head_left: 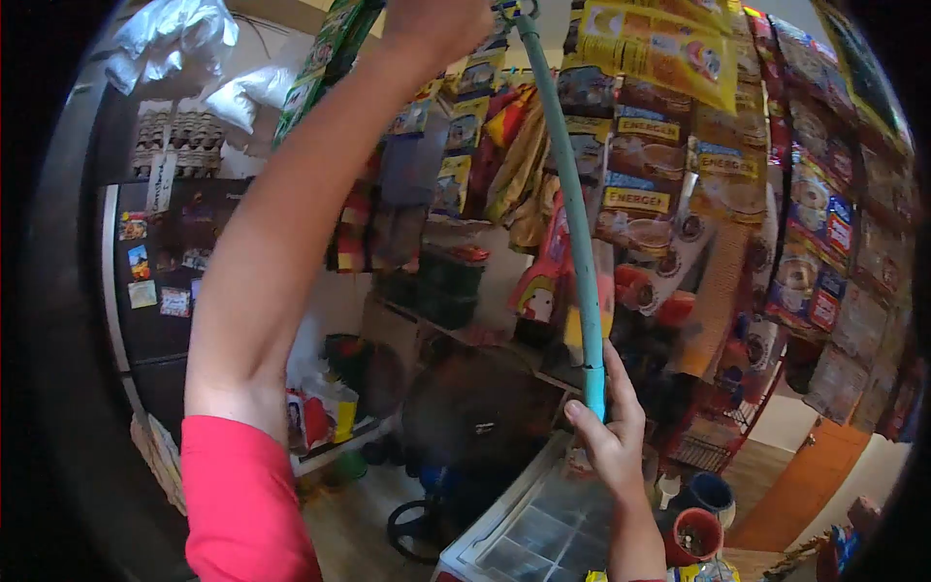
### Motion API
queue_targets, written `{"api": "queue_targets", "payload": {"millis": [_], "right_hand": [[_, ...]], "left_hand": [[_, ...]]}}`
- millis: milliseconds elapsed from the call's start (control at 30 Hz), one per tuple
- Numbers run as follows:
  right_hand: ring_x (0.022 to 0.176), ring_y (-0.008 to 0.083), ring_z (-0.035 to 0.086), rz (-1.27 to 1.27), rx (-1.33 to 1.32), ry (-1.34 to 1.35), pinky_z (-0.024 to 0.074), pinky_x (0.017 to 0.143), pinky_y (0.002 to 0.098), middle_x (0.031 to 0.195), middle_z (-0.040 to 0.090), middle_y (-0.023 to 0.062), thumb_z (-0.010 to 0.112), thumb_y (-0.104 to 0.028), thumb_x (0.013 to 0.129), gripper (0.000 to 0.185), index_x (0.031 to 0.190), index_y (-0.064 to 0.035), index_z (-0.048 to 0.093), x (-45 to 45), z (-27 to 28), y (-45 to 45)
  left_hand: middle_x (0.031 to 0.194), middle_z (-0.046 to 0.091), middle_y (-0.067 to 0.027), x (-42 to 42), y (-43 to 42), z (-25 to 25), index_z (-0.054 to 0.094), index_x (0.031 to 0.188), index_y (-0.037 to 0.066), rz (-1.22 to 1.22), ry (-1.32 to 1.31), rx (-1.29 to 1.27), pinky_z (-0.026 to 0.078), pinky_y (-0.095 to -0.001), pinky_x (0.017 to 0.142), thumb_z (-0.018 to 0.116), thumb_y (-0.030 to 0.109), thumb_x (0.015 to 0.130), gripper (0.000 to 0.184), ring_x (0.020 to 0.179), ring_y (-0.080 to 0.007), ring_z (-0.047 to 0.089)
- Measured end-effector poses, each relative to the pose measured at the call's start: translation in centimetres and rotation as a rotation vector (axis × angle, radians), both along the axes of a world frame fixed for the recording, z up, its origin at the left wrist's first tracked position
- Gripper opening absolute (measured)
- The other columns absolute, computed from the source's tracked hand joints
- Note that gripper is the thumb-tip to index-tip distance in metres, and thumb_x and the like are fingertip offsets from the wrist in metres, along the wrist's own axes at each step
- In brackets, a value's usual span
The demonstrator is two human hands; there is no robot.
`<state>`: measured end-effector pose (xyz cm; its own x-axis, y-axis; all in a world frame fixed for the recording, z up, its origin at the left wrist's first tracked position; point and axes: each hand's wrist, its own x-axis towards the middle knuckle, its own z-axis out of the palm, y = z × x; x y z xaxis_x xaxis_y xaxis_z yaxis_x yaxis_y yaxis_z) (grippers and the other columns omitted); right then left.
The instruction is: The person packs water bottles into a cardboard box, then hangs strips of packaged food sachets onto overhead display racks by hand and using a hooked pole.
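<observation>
A long green pole (572,194) runs from the top of the view down to the centre, with a brighter turquoise lower end. My right hand (613,422) grips that lower end, thumb on one side and fingers behind. Raised at the top edge, my left hand (441,29) is closed beside the pole's upper end; what it holds is cut off by the frame. Strips of green sachets (325,63) hang to the left of my left hand. Yellow packets (664,48) and brown Energen sachets (640,165) hang to the right of the pole.
A dark fridge (165,339) with magnets stands at the left, with egg trays (160,145) above it. Below are a clear-topped case (529,533), a red cup (696,533) and a dark blue container (710,493). More sachet strips (815,223) hang at the right.
</observation>
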<state>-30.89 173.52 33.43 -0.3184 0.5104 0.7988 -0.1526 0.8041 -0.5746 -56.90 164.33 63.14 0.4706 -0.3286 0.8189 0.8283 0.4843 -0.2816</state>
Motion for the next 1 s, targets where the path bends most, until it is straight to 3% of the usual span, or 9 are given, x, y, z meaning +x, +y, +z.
{"api": "queue_targets", "payload": {"millis": [100, 167, 300, 400, 500, 600, 767, 900, 1000], "right_hand": [[0.101, 0.0135, 0.049, -0.013, -0.005, 0.029, 0.0419, 0.083, 0.0251, 0.120, 0.052, 0.0108, 0.063, -0.008, 0.079, 0.065, 0.136, 0.0014, 0.033, -1.6, -1.2, 1.8], [0.095, 0.0127, 0.051, -0.021, -0.019, 0.049, 0.0426, 0.081, 0.0253, 0.114, 0.054, 0.0094, 0.063, -0.008, 0.078, 0.065, 0.136, 0.0011, 0.034, -2.5, -1.5, 2.2], [0.088, 0.0121, 0.052, -0.026, -0.120, 0.037, 0.0426, 0.079, 0.0257, 0.105, 0.056, 0.0075, 0.063, -0.008, 0.078, 0.064, 0.135, 0.0010, 0.035, -3.3, -1.5, 2.1], [0.088, 0.0119, 0.052, -0.079, -0.090, -0.008, 0.0423, 0.079, 0.0253, 0.104, 0.057, 0.0081, 0.062, -0.007, 0.079, 0.063, 0.135, 0.0013, 0.035, -3.8, -1.7, 3.1], [0.089, 0.0117, 0.052, -0.147, -0.012, -0.019, 0.0422, 0.080, 0.0252, 0.106, 0.057, 0.0095, 0.061, -0.006, 0.079, 0.061, 0.135, 0.0016, 0.035, -4.4, -1.5, 3.8], [0.091, 0.0117, 0.051, -0.198, -0.002, 0.017, 0.0417, 0.082, 0.0252, 0.110, 0.056, 0.0103, 0.060, -0.005, 0.080, 0.061, 0.135, 0.0017, 0.035, -4.9, -1.6, 4.5], [0.094, 0.0119, 0.051, -0.195, 0.012, 0.009, 0.0412, 0.083, 0.0241, 0.115, 0.054, 0.0092, 0.058, -0.003, 0.080, 0.060, 0.135, 0.0014, 0.034, -5.5, -0.9, 5.4], [0.094, 0.0110, 0.050, -0.194, 0.112, 0.008, 0.0411, 0.082, 0.0230, 0.116, 0.053, 0.0075, 0.057, -0.002, 0.081, 0.060, 0.136, 0.0007, 0.033, -6.9, 1.6, 5.8], [0.096, 0.0107, 0.049, -0.128, 0.057, 0.103, 0.0398, 0.083, 0.0225, 0.116, 0.052, 0.0066, 0.056, -0.001, 0.081, 0.060, 0.137, 0.0002, 0.033, -8.3, 3.0, 5.3]], "left_hand": [[0.129, 0.041, -0.0172, 0.1, 3.6, -3.3, 0.062, 0.106, 0.013, -0.292, -0.002, -0.172, 0.040, -0.0429, 0.093, 0.062, 0.005, 0.068, 0.039, 0.115, -0.0363, 0.045], [0.122, 0.047, -0.0151, -2.1, 8.2, -5.9, 0.059, 0.109, 0.008, -0.308, 0.164, -0.090, 0.041, -0.0438, 0.089, 0.059, 0.003, 0.068, 0.041, 0.106, -0.0362, 0.048], [0.123, 0.045, -0.0178, -5.2, 14.9, -12.8, 0.052, 0.118, 0.002, -0.507, -0.273, -0.365, 0.038, -0.0422, 0.091, 0.062, 0.015, 0.075, 0.046, 0.109, -0.0363, 0.046], [0.119, 0.046, -0.0182, -9.4, 22.0, -14.5, 0.052, 0.115, 0.001, -0.842, -0.565, -0.289, 0.037, -0.0410, 0.092, 0.066, 0.025, 0.076, 0.048, 0.109, -0.0297, 0.048], [0.114, 0.050, -0.0153, -11.8, 24.3, -13.7, 0.049, 0.117, -0.002, -1.555, -0.809, -0.483, 0.043, -0.0362, 0.085, 0.063, 0.032, 0.080, 0.052, 0.103, -0.0242, 0.052], [0.105, 0.056, -0.0105, -11.6, 21.6, -13.4, 0.052, 0.113, -0.002, -1.964, -0.926, -0.882, 0.049, -0.0313, 0.073, 0.062, 0.033, 0.081, 0.048, 0.091, -0.0188, 0.058], [0.095, 0.060, -0.0037, -15.3, 22.4, -13.8, 0.057, 0.110, 0.006, -2.002, -0.608, -0.770, 0.050, -0.0263, 0.064, 0.064, 0.032, 0.081, 0.039, 0.079, -0.0128, 0.059], [0.101, 0.060, -0.0053, -18.8, 22.0, -13.6, 0.055, 0.115, 0.011, -2.460, -0.524, -0.555, 0.050, -0.0344, 0.070, 0.058, 0.027, 0.084, 0.035, 0.087, -0.0192, 0.059], [0.101, 0.060, -0.0064, -20.7, 19.2, -14.0, 0.053, 0.117, 0.012, -2.586, -0.259, -0.750, 0.051, -0.0363, 0.070, 0.058, 0.026, 0.085, 0.035, 0.085, -0.0221, 0.059]]}}
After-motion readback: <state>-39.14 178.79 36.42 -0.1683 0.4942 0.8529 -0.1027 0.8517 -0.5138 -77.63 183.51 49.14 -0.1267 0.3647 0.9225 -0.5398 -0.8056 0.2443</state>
